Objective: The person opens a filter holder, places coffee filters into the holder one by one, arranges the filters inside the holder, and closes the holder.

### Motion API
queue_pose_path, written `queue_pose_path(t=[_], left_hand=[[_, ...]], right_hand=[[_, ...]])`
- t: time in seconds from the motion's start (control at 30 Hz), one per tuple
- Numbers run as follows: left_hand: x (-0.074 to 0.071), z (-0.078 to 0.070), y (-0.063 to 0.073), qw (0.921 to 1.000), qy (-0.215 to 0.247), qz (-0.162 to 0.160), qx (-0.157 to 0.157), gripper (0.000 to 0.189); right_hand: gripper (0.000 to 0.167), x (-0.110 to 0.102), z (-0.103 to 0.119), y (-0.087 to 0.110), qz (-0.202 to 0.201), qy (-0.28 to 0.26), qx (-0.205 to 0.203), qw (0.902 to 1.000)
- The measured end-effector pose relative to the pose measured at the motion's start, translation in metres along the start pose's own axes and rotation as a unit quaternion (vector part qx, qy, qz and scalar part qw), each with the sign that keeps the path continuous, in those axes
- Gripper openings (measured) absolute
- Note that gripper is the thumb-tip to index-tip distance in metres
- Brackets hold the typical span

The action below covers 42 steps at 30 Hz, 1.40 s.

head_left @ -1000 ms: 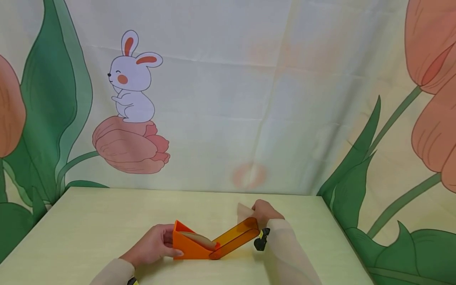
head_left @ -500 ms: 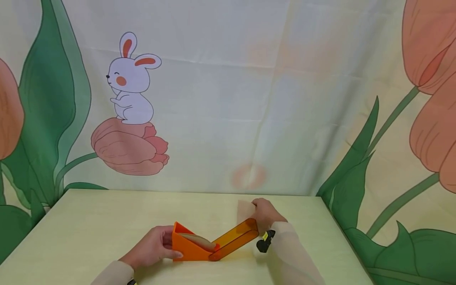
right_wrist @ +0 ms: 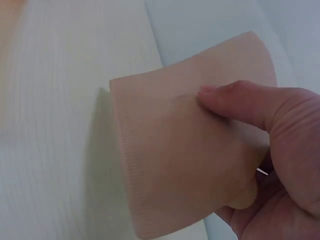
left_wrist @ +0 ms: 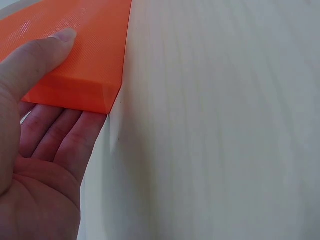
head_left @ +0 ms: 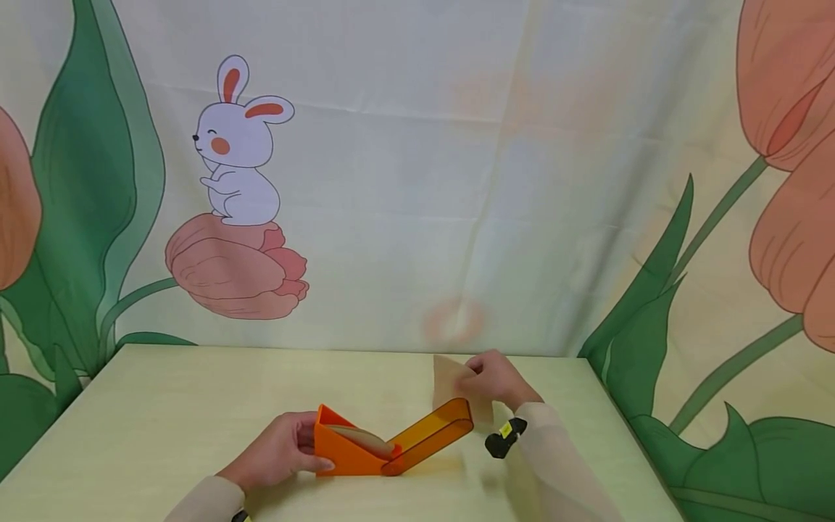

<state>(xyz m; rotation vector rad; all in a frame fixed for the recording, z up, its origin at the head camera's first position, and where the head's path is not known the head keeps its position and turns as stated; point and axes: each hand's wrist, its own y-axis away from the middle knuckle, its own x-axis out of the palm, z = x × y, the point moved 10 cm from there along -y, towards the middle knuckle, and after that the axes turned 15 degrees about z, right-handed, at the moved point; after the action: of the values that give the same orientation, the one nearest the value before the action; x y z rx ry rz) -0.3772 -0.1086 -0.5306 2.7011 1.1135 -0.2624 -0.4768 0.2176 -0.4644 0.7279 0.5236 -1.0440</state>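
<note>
My left hand (head_left: 277, 451) grips the closed end of an orange wedge-shaped coffee filter holder (head_left: 349, 458) standing on the table. In the left wrist view the thumb lies across one face of the holder (left_wrist: 95, 55) and the fingers go behind it. Its amber see-through lid (head_left: 430, 438) is swung open to the right, and tan paper filters (head_left: 360, 438) lie inside. Beyond the lid, my right hand (head_left: 501, 378) pinches a brown paper coffee filter (head_left: 446, 378). The right wrist view shows this filter (right_wrist: 165, 145), with its crimped edge, between thumb and fingers.
The pale wooden table (head_left: 196, 406) ends at a hanging cloth (head_left: 378, 217) printed with a rabbit and tulips. A black wrist camera (head_left: 504, 438) sits at the right sleeve, to the right of the raised lid.
My right hand has moved right and slightly up from behind the lid, carrying the coffee filter, more of which now shows. The left hand and holder stay in place.
</note>
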Motion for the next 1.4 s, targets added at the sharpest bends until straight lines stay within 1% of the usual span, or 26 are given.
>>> queue_pose_path(t=[0.17, 0.33, 0.47, 0.67, 0.9, 1.1, 1.17, 1.27, 1.4], left_hand=[[0.0, 0.001, 0.0, 1.0, -0.003, -0.001, 0.0, 0.051], [0.0, 0.0, 0.001, 1.0, -0.004, -0.001, 0.004, 0.051], [0.0, -0.002, 0.001, 1.0, -0.003, -0.001, 0.003, 0.052], [0.0, -0.005, 0.001, 1.0, -0.001, -0.003, 0.005, 0.052], [0.0, -0.007, 0.003, 1.0, -0.005, -0.005, 0.005, 0.052], [0.0, -0.005, 0.003, 1.0, -0.006, -0.006, 0.004, 0.052], [0.0, -0.004, 0.003, 1.0, -0.006, -0.005, 0.004, 0.052], [0.0, -0.004, 0.003, 1.0, -0.008, -0.004, 0.003, 0.053], [0.001, -0.005, 0.003, 0.9999, -0.01, -0.004, 0.004, 0.052]], right_hand=[[0.027, -0.005, 0.01, 0.009, -0.002, -0.019, -0.042, 0.999], [0.038, -0.01, 0.015, 0.016, -0.018, -0.035, -0.06, 0.9974], [0.044, -0.013, 0.026, 0.026, -0.02, -0.035, -0.077, 0.9962], [0.041, -0.017, 0.052, 0.039, -0.012, -0.021, -0.114, 0.9931], [0.03, -0.016, 0.079, 0.048, -0.006, -0.009, -0.152, 0.9884], [0.03, -0.01, 0.104, 0.058, 0.004, -0.003, -0.187, 0.9824], [0.033, -0.008, 0.111, 0.061, 0.01, 0.0, -0.197, 0.9804], [0.035, -0.005, 0.119, 0.063, 0.017, 0.003, -0.205, 0.9786], [0.029, -0.002, 0.127, 0.065, 0.022, 0.004, -0.213, 0.9769]])
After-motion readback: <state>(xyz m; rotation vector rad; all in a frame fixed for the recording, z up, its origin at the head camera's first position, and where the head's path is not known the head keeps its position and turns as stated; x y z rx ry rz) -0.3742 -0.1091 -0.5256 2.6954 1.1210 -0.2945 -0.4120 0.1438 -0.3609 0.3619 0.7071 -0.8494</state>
